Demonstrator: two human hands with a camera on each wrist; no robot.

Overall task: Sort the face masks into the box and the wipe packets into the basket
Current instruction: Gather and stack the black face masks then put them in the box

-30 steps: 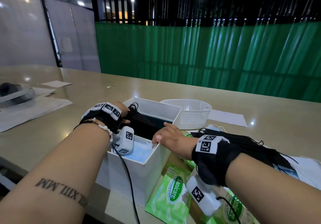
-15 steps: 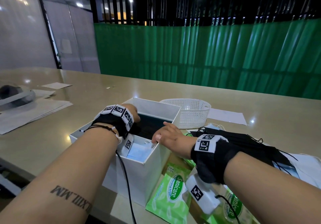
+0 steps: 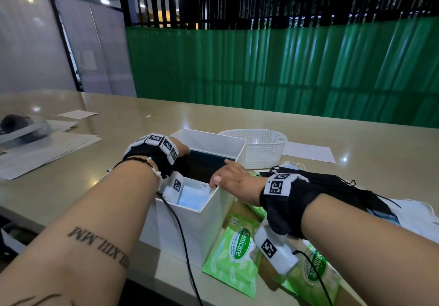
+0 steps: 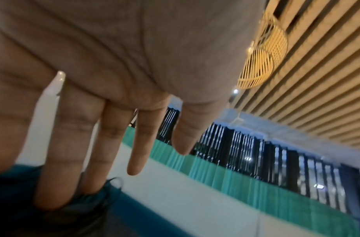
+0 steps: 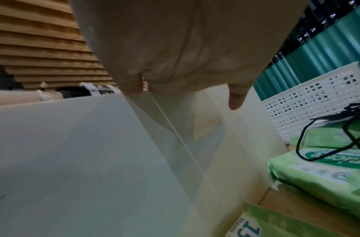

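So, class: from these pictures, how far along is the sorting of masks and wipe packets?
Done: a light blue mask already lies in the box. In hand: the left hand presses a black mask down inside it with straight fingers, while the right hand steadies the box's rim. Left: the basket looks empty, the wipe packets lie on the table, and a pile of masks waits.

Basket [image 3: 261, 149] mouth open (box [image 3: 209, 139] wall beside).
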